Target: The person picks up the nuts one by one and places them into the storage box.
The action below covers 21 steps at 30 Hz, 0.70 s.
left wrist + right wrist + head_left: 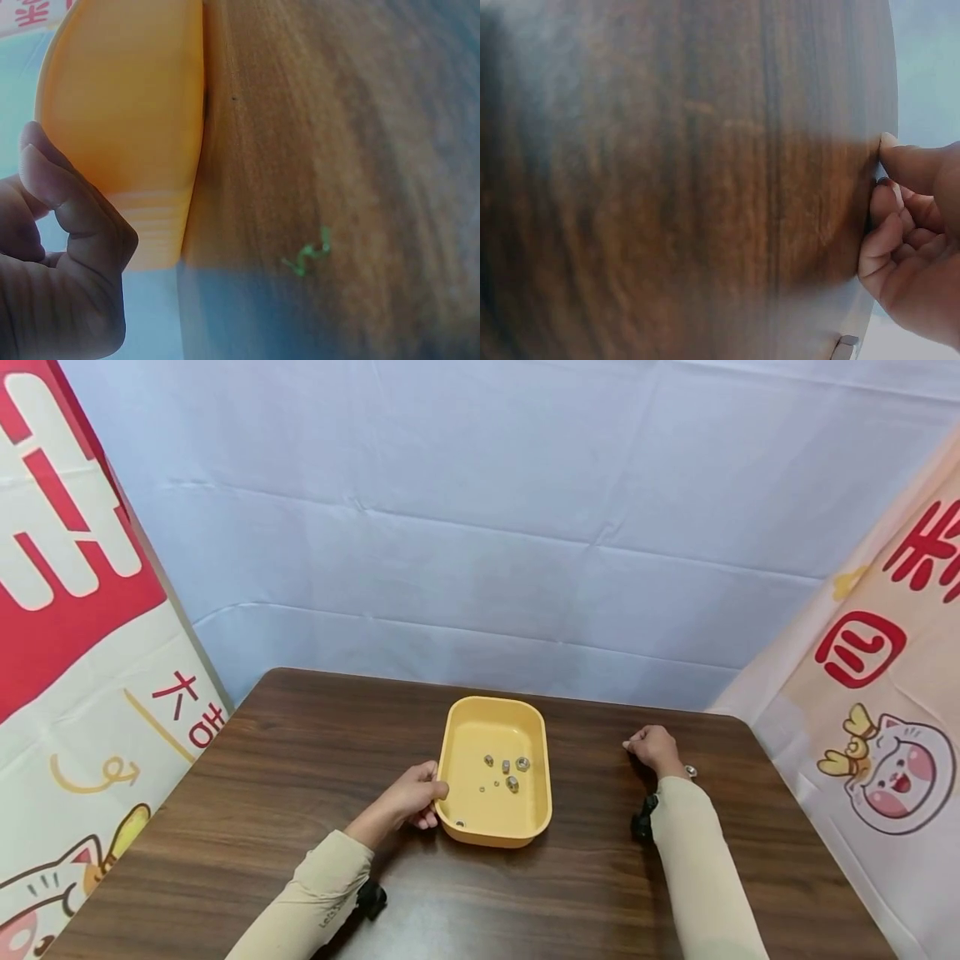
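Note:
A yellow rectangular tray (pixel 495 841) stands on the table, with several metal nuts of different sizes inside, among them a large hex nut (pixel 522 764). My left hand (pixel 415 792) grips the tray's left side, thumb over the rim. In the left wrist view its curled fingers (pixel 56 176) lie against the outer tray wall (pixel 127 97). To the right of the tray, my right hand (pixel 654 749) is down at the tabletop. Its thumb and fingers pinch at a small dark piece (pixel 883 181), mostly hidden. Beside the right wrist lies another nut (pixel 691 771).
The dark wooden table (pixel 300 760) reaches back to a pale cloth backdrop (pixel 480 527). Printed banners hang at the left and right. Black wrist straps (pixel 643 820) sit on both forearms.

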Each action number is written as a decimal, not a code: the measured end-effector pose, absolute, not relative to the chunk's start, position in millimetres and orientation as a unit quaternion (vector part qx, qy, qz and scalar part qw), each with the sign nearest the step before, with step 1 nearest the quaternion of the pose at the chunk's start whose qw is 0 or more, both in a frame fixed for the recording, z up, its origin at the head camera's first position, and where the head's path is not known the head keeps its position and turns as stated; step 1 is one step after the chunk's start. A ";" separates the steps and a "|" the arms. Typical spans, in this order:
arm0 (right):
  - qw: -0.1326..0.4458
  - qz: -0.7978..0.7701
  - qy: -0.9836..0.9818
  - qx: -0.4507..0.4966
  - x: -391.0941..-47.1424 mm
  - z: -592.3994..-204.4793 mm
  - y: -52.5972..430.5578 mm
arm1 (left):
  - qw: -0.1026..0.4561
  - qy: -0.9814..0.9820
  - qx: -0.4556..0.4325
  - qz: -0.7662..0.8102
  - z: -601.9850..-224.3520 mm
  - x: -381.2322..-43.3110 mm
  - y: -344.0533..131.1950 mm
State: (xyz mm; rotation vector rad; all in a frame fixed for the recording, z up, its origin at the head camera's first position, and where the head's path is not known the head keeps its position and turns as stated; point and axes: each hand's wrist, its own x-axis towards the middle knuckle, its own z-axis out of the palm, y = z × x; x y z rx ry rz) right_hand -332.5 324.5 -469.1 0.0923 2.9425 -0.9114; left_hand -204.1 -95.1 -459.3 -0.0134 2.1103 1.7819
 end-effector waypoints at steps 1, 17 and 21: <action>0.029 -0.293 0.955 0.029 -332.6 -469.3 324.8 | 0.190 0.749 -0.004 0.634 -459.6 -204.1 -95.1; 0.085 -0.447 0.890 0.039 -321.7 -465.7 332.3 | 0.192 0.746 -0.005 0.638 -458.9 -203.4 -95.1; 0.098 -0.513 0.851 0.043 -320.5 -467.1 332.0 | 0.193 0.745 -0.005 0.638 -458.8 -203.1 -95.8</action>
